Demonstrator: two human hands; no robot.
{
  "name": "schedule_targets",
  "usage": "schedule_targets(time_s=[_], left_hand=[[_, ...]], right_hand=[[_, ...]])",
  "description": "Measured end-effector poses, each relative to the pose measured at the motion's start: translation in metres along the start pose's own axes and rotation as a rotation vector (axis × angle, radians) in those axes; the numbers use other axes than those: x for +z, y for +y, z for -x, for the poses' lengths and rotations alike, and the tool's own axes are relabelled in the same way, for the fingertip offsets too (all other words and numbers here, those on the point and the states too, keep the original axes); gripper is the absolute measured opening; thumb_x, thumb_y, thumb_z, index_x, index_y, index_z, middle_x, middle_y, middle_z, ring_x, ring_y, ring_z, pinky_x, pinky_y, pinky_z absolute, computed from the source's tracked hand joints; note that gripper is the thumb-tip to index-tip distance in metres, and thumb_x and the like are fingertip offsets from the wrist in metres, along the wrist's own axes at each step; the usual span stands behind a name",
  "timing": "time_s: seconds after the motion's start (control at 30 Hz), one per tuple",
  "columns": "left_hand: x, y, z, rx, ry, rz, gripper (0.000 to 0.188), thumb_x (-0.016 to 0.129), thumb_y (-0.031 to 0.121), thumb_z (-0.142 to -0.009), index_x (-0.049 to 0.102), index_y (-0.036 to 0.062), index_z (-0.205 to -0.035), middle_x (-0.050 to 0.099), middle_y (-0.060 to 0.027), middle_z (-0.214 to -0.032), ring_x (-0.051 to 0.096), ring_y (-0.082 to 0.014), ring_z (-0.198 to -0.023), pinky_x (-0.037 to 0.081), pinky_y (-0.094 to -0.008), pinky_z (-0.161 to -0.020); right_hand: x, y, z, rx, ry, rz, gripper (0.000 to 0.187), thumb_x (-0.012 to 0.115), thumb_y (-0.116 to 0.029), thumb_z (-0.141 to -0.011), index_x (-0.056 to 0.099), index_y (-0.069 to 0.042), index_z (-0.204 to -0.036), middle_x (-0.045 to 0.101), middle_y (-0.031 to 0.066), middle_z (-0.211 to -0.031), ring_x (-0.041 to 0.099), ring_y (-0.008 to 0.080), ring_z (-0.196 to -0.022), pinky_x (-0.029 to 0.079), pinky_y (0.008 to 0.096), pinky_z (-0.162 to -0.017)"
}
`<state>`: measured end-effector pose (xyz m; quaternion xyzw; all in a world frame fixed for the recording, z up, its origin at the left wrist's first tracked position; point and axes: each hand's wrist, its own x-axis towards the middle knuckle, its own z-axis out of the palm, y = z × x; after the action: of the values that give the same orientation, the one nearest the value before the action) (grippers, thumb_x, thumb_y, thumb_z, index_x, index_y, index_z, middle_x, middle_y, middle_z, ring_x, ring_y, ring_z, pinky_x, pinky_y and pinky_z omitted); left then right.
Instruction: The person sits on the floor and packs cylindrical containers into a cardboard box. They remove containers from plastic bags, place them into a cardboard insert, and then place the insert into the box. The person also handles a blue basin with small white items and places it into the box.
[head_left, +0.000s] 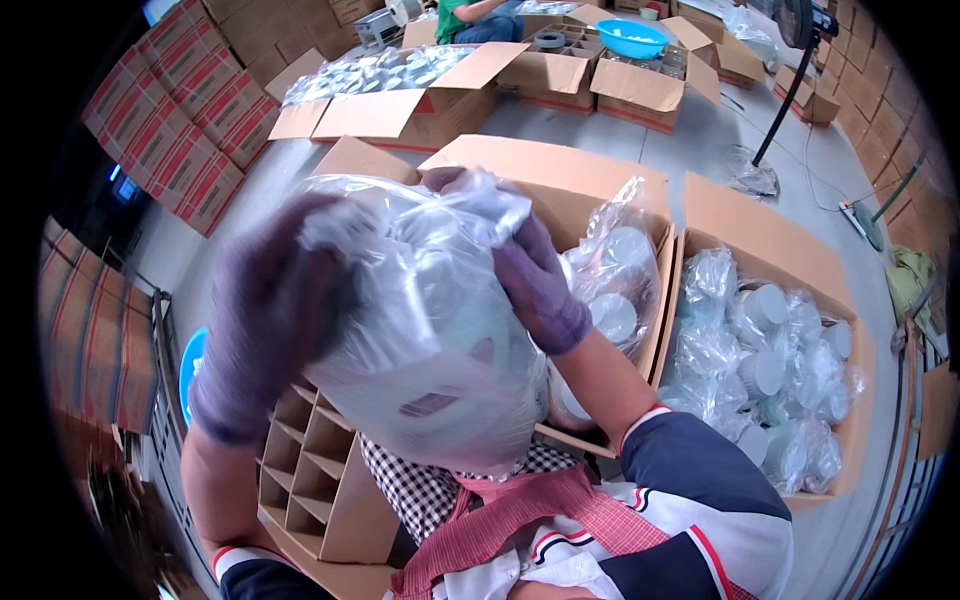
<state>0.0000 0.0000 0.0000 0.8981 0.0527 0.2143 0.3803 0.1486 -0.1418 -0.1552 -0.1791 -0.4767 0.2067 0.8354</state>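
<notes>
Warehouse floor; both hands' fingers (535, 285) clasp plastic bag (430, 320)

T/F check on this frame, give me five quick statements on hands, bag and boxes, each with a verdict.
1. Both hands wear purple gloves. True: left hand, right hand.
2. The hands hold a clear plastic bag between them. True.
3. The divider box below the bag is packed full. False: the cells that show are empty.
4. The carton at right holds bagged white items. True.
5. The blue basin sits in the person's lap. False: it rests on cartons far across the floor.
</notes>
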Motion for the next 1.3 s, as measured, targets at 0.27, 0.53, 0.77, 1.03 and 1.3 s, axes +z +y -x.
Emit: schedule_targets(time_s=[0.27,0.53,0.77,1.03,1.3], left_hand=[[-0.006,-0.011,0.083,0.143,-0.133,-0.13,0.077,0.077,0.02,-0.074,0.041,0.0013,-0.139,0.055,-0.0188,-0.129,0.055,-0.0261,-0.115,0.041,-0.0353,-0.099],[-0.051,-0.172,0.201,-0.395,0.501,-0.054,0.034,0.059,0.02,-0.092,0.06,-0.0054,-0.114,0.065,-0.0077,-0.099,0.057,-0.0128,-0.094,0.045,-0.0294,-0.087],[-0.004,-0.295,0.265,-0.486,0.841,0.461,0.056,0.05,0.045,-0.094,0.057,-0.0056,-0.119,0.062,-0.0131,-0.111,0.059,-0.0197,-0.099,0.047,-0.033,-0.087],[0.007,-0.343,0.19,-0.589,0.547,0.486,0.053,0.04,0.039,-0.098,0.057,-0.0041,-0.122,0.063,-0.0132,-0.114,0.061,-0.0197,-0.099,0.049,-0.0316,-0.085],[0.12,-0.273,-0.063,-0.599,0.107,0.653,0.044,0.049,0.036,-0.096,0.061,-0.0041,-0.111,0.065,-0.0132,-0.104,0.063,-0.019,-0.092,0.051,-0.0299,-0.078]], right_hand=[[0.052,0.014,-0.055,-0.033,0.223,0.641,0.025,0.056,-0.02,-0.092,0.061,-0.001,-0.077,0.055,-0.0023,-0.065,0.046,0.0051,-0.058,0.04,0.0255,-0.054],[-0.011,0.061,0.023,0.147,-0.198,1.127,0.037,0.057,-0.015,-0.09,0.055,-0.007,-0.125,0.061,0.0088,-0.117,0.059,0.0222,-0.106,0.045,0.0336,-0.094],[-0.051,0.051,0.092,0.702,-0.63,0.856,0.066,0.062,-0.015,-0.082,0.037,-0.012,-0.143,0.045,0.0142,-0.14,0.042,0.0351,-0.129,0.029,0.042,-0.112],[-0.057,0.046,0.182,0.421,-0.584,1.295,0.049,0.06,-0.018,-0.086,0.049,-0.007,-0.133,0.054,0.0175,-0.128,0.05,0.0332,-0.12,0.037,0.0409,-0.104],[-0.117,-0.04,0.194,0.544,0.229,1.814,0.044,0.058,-0.02,-0.09,0.052,-0.006,-0.13,0.056,0.0131,-0.128,0.05,0.027,-0.121,0.036,0.0374,-0.105]])
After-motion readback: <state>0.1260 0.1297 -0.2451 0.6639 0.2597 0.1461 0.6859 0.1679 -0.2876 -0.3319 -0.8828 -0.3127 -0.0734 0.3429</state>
